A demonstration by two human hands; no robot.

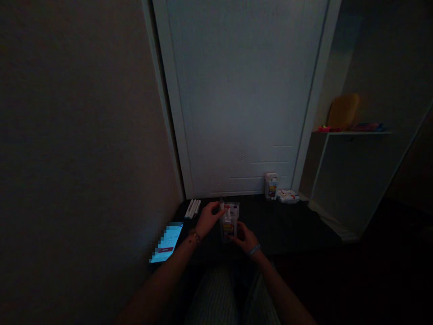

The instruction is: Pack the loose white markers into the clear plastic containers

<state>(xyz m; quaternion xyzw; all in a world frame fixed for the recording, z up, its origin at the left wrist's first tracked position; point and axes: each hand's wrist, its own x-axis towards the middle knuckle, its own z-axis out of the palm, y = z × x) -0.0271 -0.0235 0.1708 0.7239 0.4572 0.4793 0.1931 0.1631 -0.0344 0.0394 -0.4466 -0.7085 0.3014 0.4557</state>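
A see-through plastic marker case [224, 232] with a coloured label stands upright on the dark tabletop in front of me. My right hand [246, 237] grips its right side and lower front. My left hand [209, 217] is closed at the case's upper left, pinching a white marker [222, 204] with a dark tip that points up. More marker ends, one reddish, show inside the case top. Whether the pinched marker's lower end sits inside the case I cannot tell. Several white markers [193, 209] lie side by side to the left, beyond my left hand.
A lit screen [167, 243] lies at the table's left edge beside the wall. At the back right stand another marker case [271, 186] and a pile of packed markers [287, 196]. A white door panel [237, 99] rises behind the dark table [284, 230]. The room is dim.
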